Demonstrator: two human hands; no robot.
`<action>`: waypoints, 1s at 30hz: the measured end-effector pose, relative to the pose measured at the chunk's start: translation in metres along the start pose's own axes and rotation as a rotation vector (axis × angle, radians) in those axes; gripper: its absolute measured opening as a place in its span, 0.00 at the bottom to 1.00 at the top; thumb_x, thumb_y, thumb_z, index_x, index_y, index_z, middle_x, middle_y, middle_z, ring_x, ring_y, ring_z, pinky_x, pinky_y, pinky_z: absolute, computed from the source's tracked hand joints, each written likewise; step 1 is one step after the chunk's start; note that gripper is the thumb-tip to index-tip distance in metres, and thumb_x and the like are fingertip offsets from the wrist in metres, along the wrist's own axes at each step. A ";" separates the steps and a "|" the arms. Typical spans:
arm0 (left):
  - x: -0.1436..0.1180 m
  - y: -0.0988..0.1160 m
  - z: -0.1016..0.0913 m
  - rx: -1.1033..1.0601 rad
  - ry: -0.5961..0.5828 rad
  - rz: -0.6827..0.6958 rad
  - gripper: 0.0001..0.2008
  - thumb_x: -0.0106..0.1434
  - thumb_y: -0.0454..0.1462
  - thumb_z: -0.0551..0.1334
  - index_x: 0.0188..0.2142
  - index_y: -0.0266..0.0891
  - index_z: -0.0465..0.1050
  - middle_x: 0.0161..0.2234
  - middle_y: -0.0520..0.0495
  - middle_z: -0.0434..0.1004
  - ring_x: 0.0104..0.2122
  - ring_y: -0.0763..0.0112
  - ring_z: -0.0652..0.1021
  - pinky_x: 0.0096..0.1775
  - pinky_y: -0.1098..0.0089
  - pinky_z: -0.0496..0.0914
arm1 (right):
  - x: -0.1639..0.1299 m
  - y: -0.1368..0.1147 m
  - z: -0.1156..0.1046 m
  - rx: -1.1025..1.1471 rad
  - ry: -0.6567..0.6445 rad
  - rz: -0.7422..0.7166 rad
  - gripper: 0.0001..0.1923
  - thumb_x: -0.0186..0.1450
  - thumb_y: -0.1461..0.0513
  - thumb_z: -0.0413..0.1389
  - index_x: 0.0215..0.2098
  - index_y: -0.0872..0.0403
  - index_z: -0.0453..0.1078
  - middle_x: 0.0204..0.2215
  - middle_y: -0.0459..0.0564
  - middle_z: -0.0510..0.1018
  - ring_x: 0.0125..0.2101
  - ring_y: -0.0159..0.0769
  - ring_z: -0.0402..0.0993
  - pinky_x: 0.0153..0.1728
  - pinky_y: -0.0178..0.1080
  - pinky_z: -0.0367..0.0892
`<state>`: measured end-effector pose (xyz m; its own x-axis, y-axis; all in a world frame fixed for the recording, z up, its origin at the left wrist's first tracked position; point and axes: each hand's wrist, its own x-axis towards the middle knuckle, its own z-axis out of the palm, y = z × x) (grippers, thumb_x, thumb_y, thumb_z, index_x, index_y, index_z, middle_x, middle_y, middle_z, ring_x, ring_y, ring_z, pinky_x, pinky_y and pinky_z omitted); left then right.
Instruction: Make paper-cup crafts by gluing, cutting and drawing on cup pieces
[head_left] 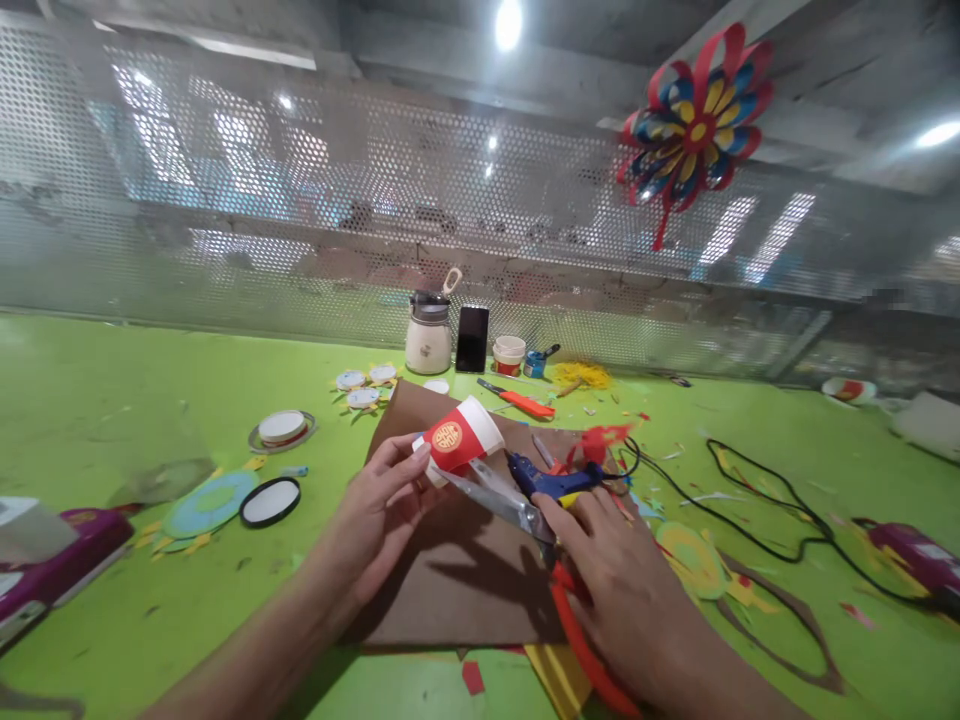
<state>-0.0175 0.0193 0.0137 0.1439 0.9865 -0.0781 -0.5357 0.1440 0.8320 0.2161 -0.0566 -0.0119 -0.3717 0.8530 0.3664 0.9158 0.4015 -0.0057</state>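
Observation:
A red and white paper cup [463,436] with a gold emblem lies tilted in my left hand [391,487], fingers and thumb closed around its left end. My right hand [600,555] grips a pair of scissors [504,502] with red handles. Their blades are parted and reach the lower edge of the cup; whether they bite into it I cannot tell. Just beyond my right fingers is a blue glue gun [555,480], resting among red scraps. Under both hands spreads a brown board [450,600] on the green table.
Behind the board stand a white jar [428,340], a black phone [472,340], stacked cups [509,355] and a red-handled cutter [525,403]. A black cord [772,480] loops across the right. Left are a black-rimmed disc [270,502] and a blue paper ring [210,503].

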 end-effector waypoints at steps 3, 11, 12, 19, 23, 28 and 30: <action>0.000 0.000 -0.002 -0.048 0.018 -0.019 0.04 0.63 0.30 0.65 0.37 0.36 0.78 0.39 0.45 0.81 0.37 0.69 0.81 0.43 0.68 0.80 | 0.002 -0.002 0.003 -0.018 0.007 0.018 0.32 0.61 0.70 0.53 0.65 0.58 0.62 0.45 0.63 0.71 0.44 0.53 0.68 0.40 0.55 0.73; 0.010 0.001 -0.007 -0.064 -0.003 -0.139 0.04 0.63 0.30 0.66 0.37 0.32 0.80 0.41 0.37 0.83 0.40 0.60 0.83 0.42 0.64 0.82 | 0.005 0.010 0.001 -0.062 -0.028 0.048 0.31 0.65 0.69 0.51 0.67 0.59 0.62 0.43 0.63 0.69 0.47 0.56 0.64 0.44 0.60 0.71; 0.011 0.001 -0.007 -0.062 -0.003 -0.156 0.04 0.64 0.30 0.65 0.38 0.32 0.80 0.41 0.36 0.84 0.40 0.60 0.83 0.42 0.64 0.82 | 0.005 0.011 0.000 -0.082 -0.024 0.039 0.31 0.66 0.69 0.51 0.67 0.59 0.61 0.43 0.63 0.69 0.46 0.57 0.64 0.44 0.60 0.71; 0.008 -0.002 -0.003 -0.084 0.022 -0.213 0.07 0.64 0.28 0.62 0.40 0.30 0.80 0.42 0.32 0.84 0.39 0.58 0.84 0.41 0.64 0.82 | 0.004 0.011 -0.001 -0.138 -0.027 0.018 0.30 0.67 0.69 0.51 0.67 0.58 0.62 0.41 0.61 0.69 0.44 0.54 0.65 0.41 0.56 0.72; 0.007 -0.001 -0.001 -0.088 0.055 -0.268 0.09 0.65 0.27 0.60 0.40 0.27 0.80 0.40 0.31 0.83 0.36 0.60 0.85 0.38 0.67 0.82 | 0.004 0.012 0.001 -0.158 -0.009 0.004 0.29 0.67 0.71 0.50 0.67 0.58 0.62 0.40 0.61 0.69 0.43 0.53 0.65 0.41 0.56 0.72; 0.006 0.004 -0.001 -0.095 0.035 -0.281 0.09 0.65 0.27 0.60 0.41 0.27 0.80 0.41 0.32 0.83 0.37 0.59 0.85 0.38 0.65 0.83 | 0.003 0.014 0.000 -0.114 -0.017 -0.029 0.30 0.68 0.72 0.47 0.68 0.58 0.59 0.42 0.61 0.69 0.44 0.52 0.66 0.42 0.54 0.73; 0.006 0.006 0.000 -0.101 0.030 -0.280 0.10 0.65 0.27 0.60 0.42 0.27 0.80 0.43 0.31 0.83 0.38 0.57 0.85 0.39 0.64 0.83 | 0.002 0.015 0.000 -0.097 -0.013 -0.049 0.29 0.69 0.71 0.48 0.68 0.59 0.58 0.43 0.62 0.69 0.45 0.52 0.66 0.43 0.53 0.73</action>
<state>-0.0203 0.0257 0.0184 0.2739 0.9090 -0.3141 -0.5590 0.4162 0.7171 0.2293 -0.0490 -0.0113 -0.4174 0.8378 0.3521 0.9069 0.4089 0.1021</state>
